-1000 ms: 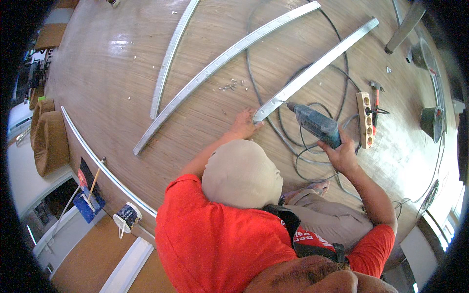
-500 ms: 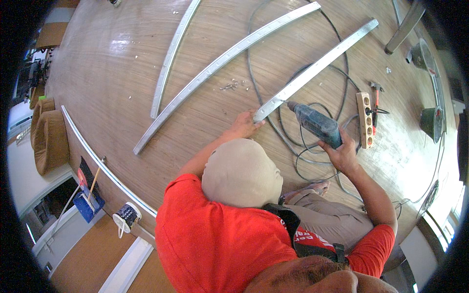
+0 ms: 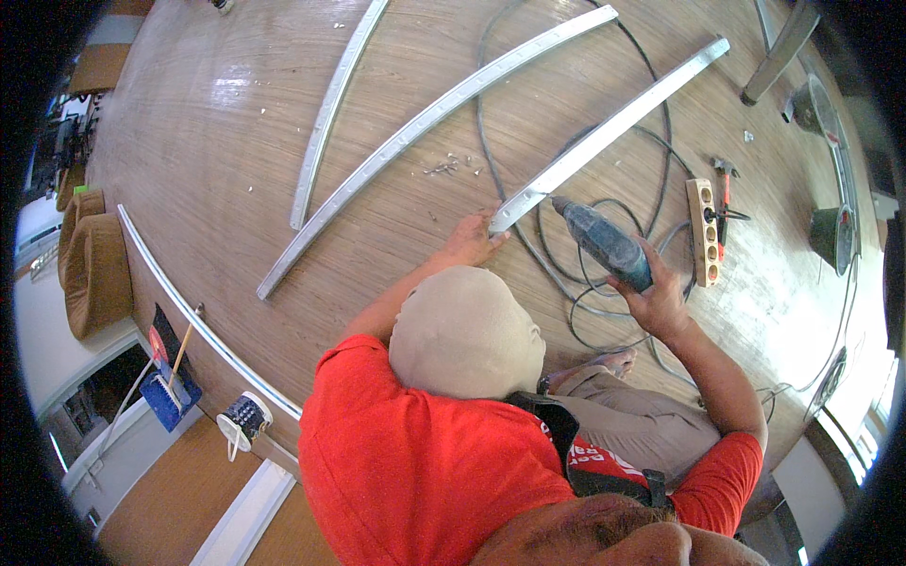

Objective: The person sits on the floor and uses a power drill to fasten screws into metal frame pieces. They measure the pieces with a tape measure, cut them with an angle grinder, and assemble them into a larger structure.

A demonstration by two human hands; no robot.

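Observation:
My left hand [image 3: 474, 239] grips the near end of a straight silver metal channel [image 3: 613, 135] that slants away to the far right. In my right hand [image 3: 661, 300] is a dark blue-grey power drill [image 3: 607, 245], held by its rear. The drill's nose points left toward the channel's side, a little beyond my left hand. Its bit reaches the channel's edge or stops very near it; I cannot tell which. Beyond my left hand lies a small scatter of screws [image 3: 444, 169] on the wooden floor [image 3: 396, 226].
Two more metal channels [image 3: 434, 115] [image 3: 332, 118] lie to the left. A black cable [image 3: 483, 141] loops beneath the held channel. A power strip [image 3: 704, 231] and a hammer [image 3: 726, 193] rest at the right, near a green bucket [image 3: 830, 236]. A white tub [image 3: 243, 421] stands at the lower left.
The drill and my right hand have shifted slightly left and nearer to me, bringing the drill's nose closer to the channel. My left hand and the channel have hardly moved.

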